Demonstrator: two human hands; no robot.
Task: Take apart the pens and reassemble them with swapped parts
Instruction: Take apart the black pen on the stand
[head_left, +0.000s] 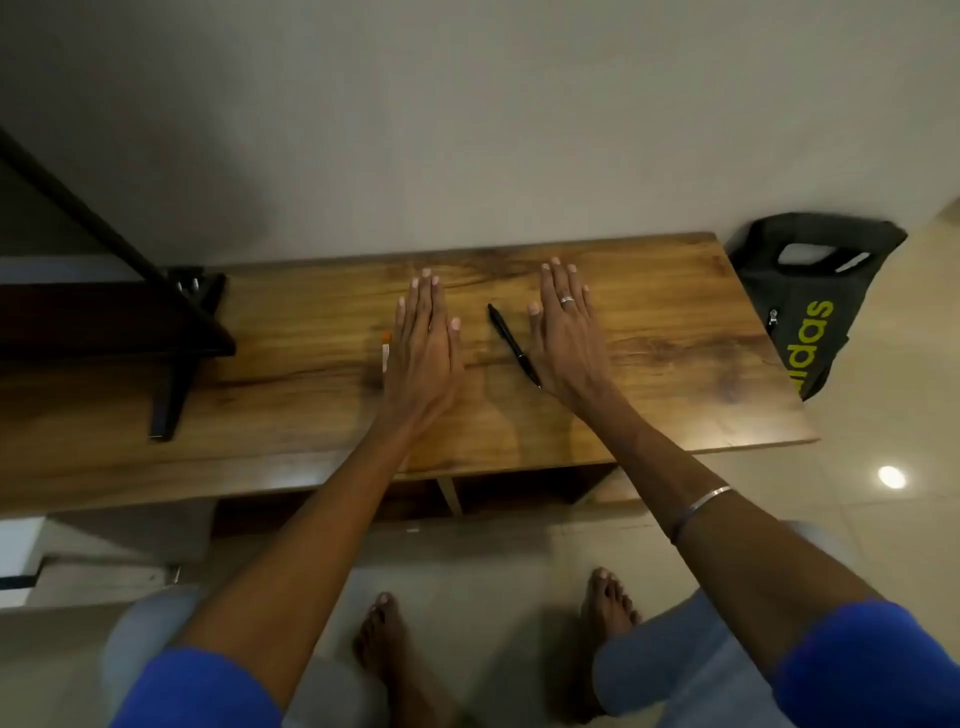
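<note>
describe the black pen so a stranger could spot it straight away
On the wooden table, look between the two flat hands. The black pen lies slanted beside the right hand. It is all dark, unlike the white, orange-tipped pen by the left hand.

left hand: flat, palm down, fingers straight | right hand: flat, palm down, fingers straight
</note>
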